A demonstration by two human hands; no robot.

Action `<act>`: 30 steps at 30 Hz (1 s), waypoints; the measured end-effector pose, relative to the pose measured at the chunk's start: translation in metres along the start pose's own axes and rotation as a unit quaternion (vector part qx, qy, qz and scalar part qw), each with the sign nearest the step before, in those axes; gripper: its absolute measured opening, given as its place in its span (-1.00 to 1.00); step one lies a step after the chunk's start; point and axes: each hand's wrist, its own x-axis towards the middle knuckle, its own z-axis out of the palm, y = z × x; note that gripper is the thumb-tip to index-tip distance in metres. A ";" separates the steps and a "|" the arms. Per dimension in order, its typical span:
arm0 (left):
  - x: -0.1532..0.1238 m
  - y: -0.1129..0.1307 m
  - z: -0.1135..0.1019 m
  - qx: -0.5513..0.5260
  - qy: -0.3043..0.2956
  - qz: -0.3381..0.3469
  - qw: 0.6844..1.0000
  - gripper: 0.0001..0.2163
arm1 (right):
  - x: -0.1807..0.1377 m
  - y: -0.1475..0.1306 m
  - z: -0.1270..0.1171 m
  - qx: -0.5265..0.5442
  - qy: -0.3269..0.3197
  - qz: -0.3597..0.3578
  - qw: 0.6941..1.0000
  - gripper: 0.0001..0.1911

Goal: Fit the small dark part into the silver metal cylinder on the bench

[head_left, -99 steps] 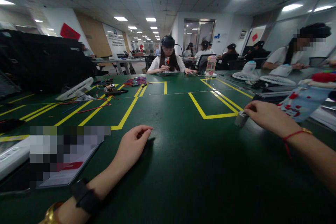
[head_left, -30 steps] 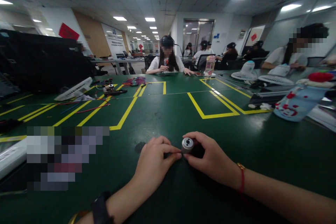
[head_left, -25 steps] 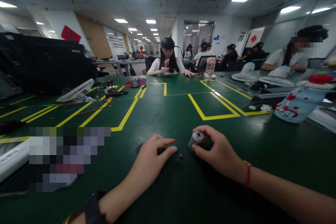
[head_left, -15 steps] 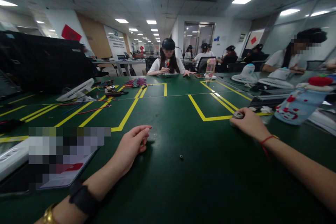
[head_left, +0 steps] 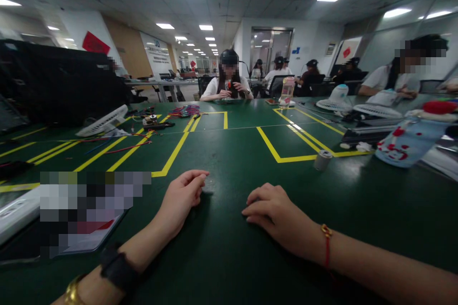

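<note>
My left hand [head_left: 181,196] rests on its side on the green table mat [head_left: 229,248], fingers loosely curled toward the thumb, with nothing visible in them. My right hand [head_left: 272,210] lies palm down beside it, fingers bent together with their tips on the mat. These fingertips cover the spot where a tiny black part lay; that part is hidden. A small silver metal cylinder [head_left: 322,159] stands alone on the mat to the far right, by the yellow tape line [head_left: 296,157], away from both hands.
A blurred-out flat item [head_left: 86,214] lies at my left. Farther left are a white fan grille [head_left: 102,124] and loose wires [head_left: 125,145]. A blue patterned bottle [head_left: 408,143] lies at right. Other people sit at the far side and right.
My right hand carried the silver cylinder to the right, set it down by the yellow tape, then came back over the tiny black part. My left hand drew back slightly.
</note>
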 end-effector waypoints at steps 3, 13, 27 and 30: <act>0.001 -0.001 -0.001 -0.010 -0.001 0.000 1.000 -0.75 | 0.001 0.023 -0.016 -0.016 0.066 0.040 0.997 -0.79; 0.003 -0.003 -0.002 -0.010 0.000 -0.002 1.000 -0.76 | -0.032 0.159 -0.108 -0.218 0.111 0.355 0.902 -0.58; 0.002 -0.003 -0.002 -0.015 -0.008 -0.001 1.000 -0.77 | -0.029 0.158 -0.103 -0.209 0.111 0.391 0.889 -0.59; 0.002 -0.003 -0.002 -0.016 -0.008 0.002 1.000 -0.78 | -0.029 0.162 -0.101 -0.194 0.113 0.395 0.890 -0.58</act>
